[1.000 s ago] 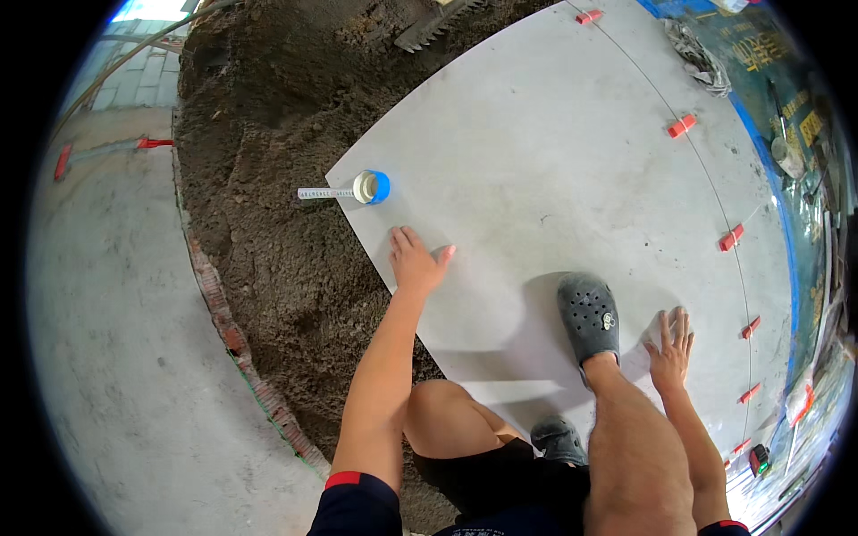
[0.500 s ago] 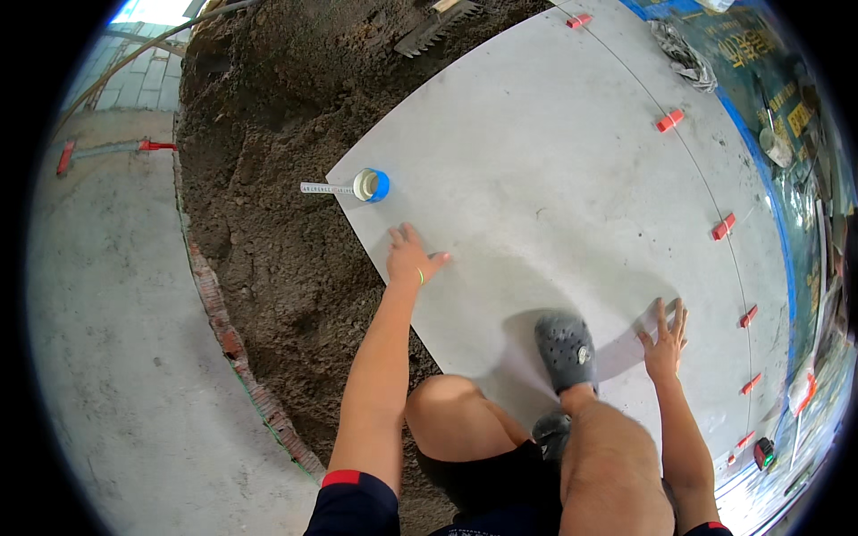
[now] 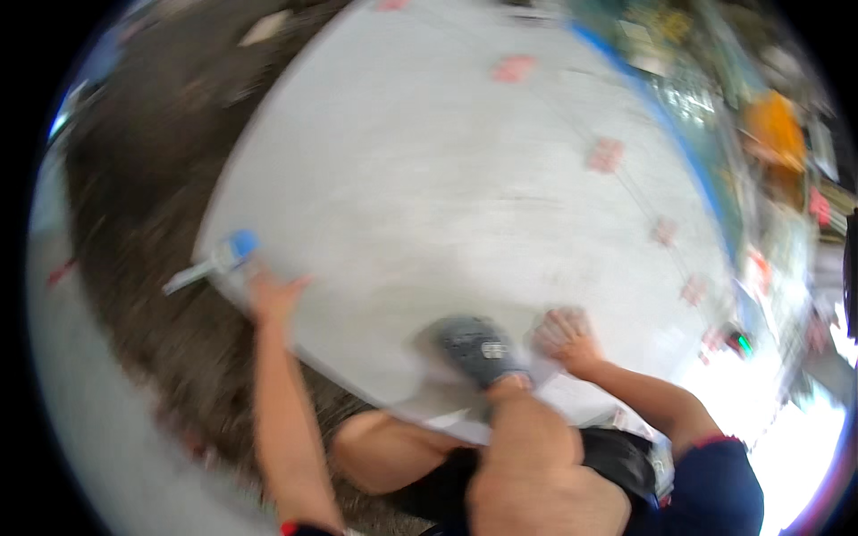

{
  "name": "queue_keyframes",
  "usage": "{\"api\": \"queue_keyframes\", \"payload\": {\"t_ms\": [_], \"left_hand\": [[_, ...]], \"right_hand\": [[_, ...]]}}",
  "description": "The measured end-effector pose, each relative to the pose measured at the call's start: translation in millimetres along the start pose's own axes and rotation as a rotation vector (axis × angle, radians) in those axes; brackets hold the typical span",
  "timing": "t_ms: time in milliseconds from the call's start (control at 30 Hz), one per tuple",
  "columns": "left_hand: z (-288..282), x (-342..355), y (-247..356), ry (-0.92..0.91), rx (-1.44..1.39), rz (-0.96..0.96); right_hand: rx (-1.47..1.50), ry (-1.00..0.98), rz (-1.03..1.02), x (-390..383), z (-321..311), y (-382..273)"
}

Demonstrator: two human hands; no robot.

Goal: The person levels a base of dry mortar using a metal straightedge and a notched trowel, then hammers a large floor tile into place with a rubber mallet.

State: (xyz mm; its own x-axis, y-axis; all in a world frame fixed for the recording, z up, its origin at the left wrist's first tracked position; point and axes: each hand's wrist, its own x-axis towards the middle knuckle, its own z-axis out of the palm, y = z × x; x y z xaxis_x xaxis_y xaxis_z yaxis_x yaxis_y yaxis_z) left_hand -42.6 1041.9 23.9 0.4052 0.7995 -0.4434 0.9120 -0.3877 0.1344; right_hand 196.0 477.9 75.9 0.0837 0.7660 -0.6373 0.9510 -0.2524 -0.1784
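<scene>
In the motion-blurred head view, my left hand (image 3: 275, 297) lies on a large pale grey slab (image 3: 393, 143) near its left edge, fingers apart. Just above it sit a blue and white round item (image 3: 239, 245) and a white measuring strip (image 3: 186, 279) sticking out past the edge. My right hand (image 3: 563, 339) rests on the slab with fingers spread, holding nothing. Between my hands, my foot in a dark grey clog (image 3: 469, 348) stands on the slab.
Dark rough mortar (image 3: 134, 179) borders the slab on the left, with a grey floor (image 3: 58, 357) beyond. Several red clips (image 3: 606, 156) follow a thin line along the slab's right. Blue tape (image 3: 679, 143), plastic sheeting and an orange object (image 3: 773, 129) lie right.
The whole view has swung and blurred, with slab, cup-like item and hands shifted leftward in it. My right hand appears closer to the clog. Both hands remain on the slab.
</scene>
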Motion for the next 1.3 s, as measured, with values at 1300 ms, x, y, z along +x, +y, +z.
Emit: {"api": "queue_keyframes", "payload": {"t_ms": [1300], "left_hand": [[-43.8, 44.2, -10.6, 0.001, 0.085, -0.253]], "right_hand": [[0.367, 0.163, 0.314, -70.8, 62.9, -8.6]]}}
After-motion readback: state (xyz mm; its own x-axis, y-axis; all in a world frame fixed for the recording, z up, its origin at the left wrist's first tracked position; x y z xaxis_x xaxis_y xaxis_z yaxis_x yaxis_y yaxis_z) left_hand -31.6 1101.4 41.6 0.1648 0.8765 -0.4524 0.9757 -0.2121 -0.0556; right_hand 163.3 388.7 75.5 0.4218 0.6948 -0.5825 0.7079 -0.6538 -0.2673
